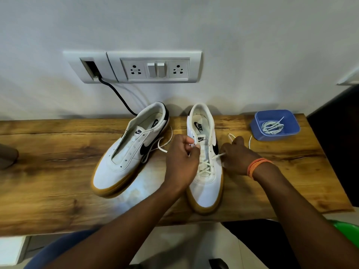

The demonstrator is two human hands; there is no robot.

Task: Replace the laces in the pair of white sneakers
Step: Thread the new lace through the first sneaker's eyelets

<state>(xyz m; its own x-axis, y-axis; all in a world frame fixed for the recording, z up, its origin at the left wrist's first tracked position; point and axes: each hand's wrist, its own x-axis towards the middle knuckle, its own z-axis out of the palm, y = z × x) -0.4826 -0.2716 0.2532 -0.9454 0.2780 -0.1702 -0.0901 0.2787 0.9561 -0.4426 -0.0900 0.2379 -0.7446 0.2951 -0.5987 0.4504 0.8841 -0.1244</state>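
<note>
Two white sneakers with gum soles stand on the wooden table (58, 191). The left sneaker (128, 152) has no lace in its eyelets. The right sneaker (206, 183) carries a white lace (205, 166) crossed through its lower eyelets. My left hand (182, 162) pinches one lace end at the left eyelet row, near the tongue. My right hand (238, 155) grips the other lace end beside the shoe's right side, and the lace loops out behind the fingers. A blue tub (291, 131) at the right holds a coiled white lace (272, 127).
A wall switchboard (155, 66) with sockets sits above the table, and a black cable (118, 96) runs down from it behind the left sneaker. A dark object (7, 156) sits at the table's left edge. A dark panel (338, 133) stands to the right.
</note>
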